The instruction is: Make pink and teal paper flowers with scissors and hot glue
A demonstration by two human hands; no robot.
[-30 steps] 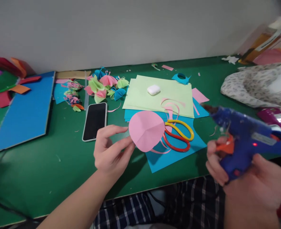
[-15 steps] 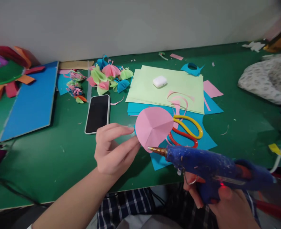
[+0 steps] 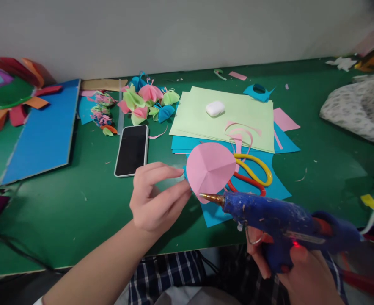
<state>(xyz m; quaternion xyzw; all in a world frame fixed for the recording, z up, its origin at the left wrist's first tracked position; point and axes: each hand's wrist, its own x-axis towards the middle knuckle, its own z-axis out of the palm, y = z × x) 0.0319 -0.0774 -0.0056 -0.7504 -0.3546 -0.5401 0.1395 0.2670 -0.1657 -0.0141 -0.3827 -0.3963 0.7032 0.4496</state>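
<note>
Nearest, a right hand (image 3: 307, 264) is closed around the handle of a blue glue gun (image 3: 266, 212). The gun's metal tip points left, at the lower edge of a pink paper circle (image 3: 210, 166); whether it touches the paper, I cannot tell. The left hand (image 3: 157, 197) pinches the circle's left edge between thumb and fingers, holding it up above the green table (image 3: 94, 228).

Behind the circle and gun lie scissors (image 3: 269, 171) with yellow and red handles, on blue paper (image 3: 217, 216). A phone (image 3: 131, 150) lies left of them. Farther back, a white case (image 3: 215, 109) rests on light green sheets (image 3: 191, 120), with folded paper pieces (image 3: 150, 93) bunched to their left. Beyond stands a grey wall (image 3: 174, 38).
</note>
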